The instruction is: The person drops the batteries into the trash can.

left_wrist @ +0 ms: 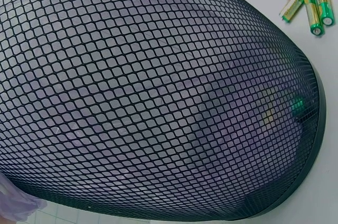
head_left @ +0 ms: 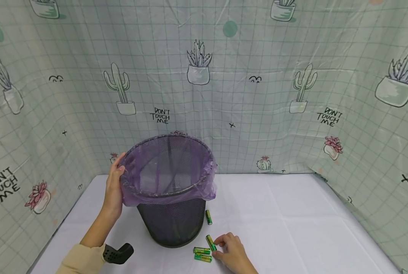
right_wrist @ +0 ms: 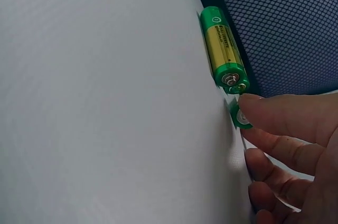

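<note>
A black mesh wastebasket point(head_left: 173, 224) stands tilted on the table, lined with a purple plastic bag point(head_left: 209, 186) folded over its rim. My left hand point(head_left: 113, 186) grips the rim at the left, thumb on the near side. My right hand point(head_left: 232, 251) pinches the end of a green and gold battery point(head_left: 211, 242) between thumb and index finger, low at the tabletop. Beside it lie two more batteries, an upper one point(head_left: 201, 250) and a lower one point(head_left: 203, 258). Another battery point(head_left: 209, 217) lies close to the basket's right side.
A white cloth covers the table point(head_left: 276, 220). Behind and at both sides hangs a grid-patterned curtain point(head_left: 231, 99) with cactus drawings. Through the mesh in the left wrist view a blurred green patch point(left_wrist: 298, 103) shows; whether it is inside the basket I cannot tell.
</note>
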A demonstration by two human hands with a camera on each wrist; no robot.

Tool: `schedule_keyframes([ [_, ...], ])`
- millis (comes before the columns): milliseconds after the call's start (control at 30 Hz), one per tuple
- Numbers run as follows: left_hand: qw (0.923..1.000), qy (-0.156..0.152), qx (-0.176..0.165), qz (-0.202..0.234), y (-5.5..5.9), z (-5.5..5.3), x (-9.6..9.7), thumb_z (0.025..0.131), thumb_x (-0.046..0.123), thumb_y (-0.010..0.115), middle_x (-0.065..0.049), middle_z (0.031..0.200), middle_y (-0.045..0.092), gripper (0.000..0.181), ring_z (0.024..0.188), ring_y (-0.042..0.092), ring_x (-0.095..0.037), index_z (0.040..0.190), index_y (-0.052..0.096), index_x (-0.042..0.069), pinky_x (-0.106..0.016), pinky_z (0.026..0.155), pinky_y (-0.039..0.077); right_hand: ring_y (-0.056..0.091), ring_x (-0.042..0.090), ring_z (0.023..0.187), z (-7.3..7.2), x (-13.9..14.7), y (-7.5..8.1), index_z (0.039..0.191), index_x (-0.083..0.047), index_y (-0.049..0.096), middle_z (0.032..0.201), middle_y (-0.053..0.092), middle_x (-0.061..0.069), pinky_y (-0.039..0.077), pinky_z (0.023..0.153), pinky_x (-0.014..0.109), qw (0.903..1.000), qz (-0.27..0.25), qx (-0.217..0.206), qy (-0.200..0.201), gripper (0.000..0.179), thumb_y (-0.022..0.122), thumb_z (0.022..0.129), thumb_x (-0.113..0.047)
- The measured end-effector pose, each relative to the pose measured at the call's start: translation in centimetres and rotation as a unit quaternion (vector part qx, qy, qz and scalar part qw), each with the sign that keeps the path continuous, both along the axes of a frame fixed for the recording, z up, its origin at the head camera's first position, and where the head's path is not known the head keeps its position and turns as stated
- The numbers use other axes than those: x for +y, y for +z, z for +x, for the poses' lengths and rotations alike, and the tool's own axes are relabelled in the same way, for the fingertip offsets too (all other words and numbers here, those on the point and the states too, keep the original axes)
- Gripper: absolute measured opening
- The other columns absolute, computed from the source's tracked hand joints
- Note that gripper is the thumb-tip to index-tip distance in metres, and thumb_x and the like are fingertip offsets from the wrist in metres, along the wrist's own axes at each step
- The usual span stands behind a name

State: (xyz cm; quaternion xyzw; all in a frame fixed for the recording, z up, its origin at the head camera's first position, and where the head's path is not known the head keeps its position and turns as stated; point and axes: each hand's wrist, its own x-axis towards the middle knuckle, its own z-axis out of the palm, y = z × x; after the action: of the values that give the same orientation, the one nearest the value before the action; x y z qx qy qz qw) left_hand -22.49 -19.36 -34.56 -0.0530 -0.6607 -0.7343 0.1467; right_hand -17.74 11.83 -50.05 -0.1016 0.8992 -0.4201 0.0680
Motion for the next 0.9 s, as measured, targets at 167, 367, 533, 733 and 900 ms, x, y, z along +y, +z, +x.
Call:
schedule_keyframes([
  [167,1.0,0.001,0.002,-0.002,-0.2,-0.1,0.0,0.097,0.033,0.029,0.005,0.139,0.033,0.051,0.122,0.036,-0.012,0.146,0.025,0.021,-0.019,0.095,0.032,0.034,0.013,0.079,0.0,-0.2,0.1,0.095,-0.008,0.061,0.085,0.046,-0.002,0.028,0.065,0.024,0.9999,0.009,0.007,-0.008,0.021,0.069,0.08,-0.021],
  [367,1.0,0.001,0.008,-0.003,-0.2,-0.1,-0.1,0.097,0.032,0.029,0.005,0.139,0.034,0.052,0.122,0.036,-0.011,0.147,0.024,0.019,-0.019,0.095,0.032,0.034,0.015,0.079,0.0,-0.6,0.1,0.091,-0.009,0.061,0.083,0.045,-0.002,0.028,0.067,0.026,0.9994,0.02,0.009,-0.027,0.022,0.072,0.078,-0.023],
  [533,0.9999,0.0,0.011,0.0,-0.2,-0.1,0.0,0.097,0.032,0.029,0.005,0.139,0.033,0.049,0.123,0.036,-0.012,0.145,0.027,0.022,-0.019,0.095,0.031,0.035,0.014,0.078,0.0,-0.9,-0.2,0.089,-0.01,0.06,0.082,0.045,-0.002,0.028,0.067,0.027,0.9985,0.031,0.017,-0.041,0.019,0.071,0.078,-0.022],
  [733,1.0,0.0,0.01,0.0,-0.3,-0.1,-0.1,0.097,0.032,0.029,0.006,0.139,0.034,0.048,0.122,0.036,-0.012,0.144,0.028,0.024,-0.019,0.095,0.031,0.036,0.014,0.078,-0.1,-1.1,-0.2,0.085,-0.01,0.06,0.081,0.046,-0.002,0.029,0.066,0.027,0.9973,0.038,0.021,-0.06,0.014,0.069,0.079,-0.019],
  [900,0.9999,-0.002,0.013,-0.003,-0.3,0.0,-0.1,0.097,0.032,0.028,0.005,0.139,0.034,0.048,0.122,0.036,-0.012,0.144,0.028,0.023,-0.019,0.096,0.031,0.038,0.013,0.077,-0.1,-1.2,-0.2,0.084,-0.008,0.062,0.08,0.047,-0.002,0.031,0.064,0.025,0.9964,0.026,0.025,-0.077,0.006,0.064,0.082,-0.013],
])
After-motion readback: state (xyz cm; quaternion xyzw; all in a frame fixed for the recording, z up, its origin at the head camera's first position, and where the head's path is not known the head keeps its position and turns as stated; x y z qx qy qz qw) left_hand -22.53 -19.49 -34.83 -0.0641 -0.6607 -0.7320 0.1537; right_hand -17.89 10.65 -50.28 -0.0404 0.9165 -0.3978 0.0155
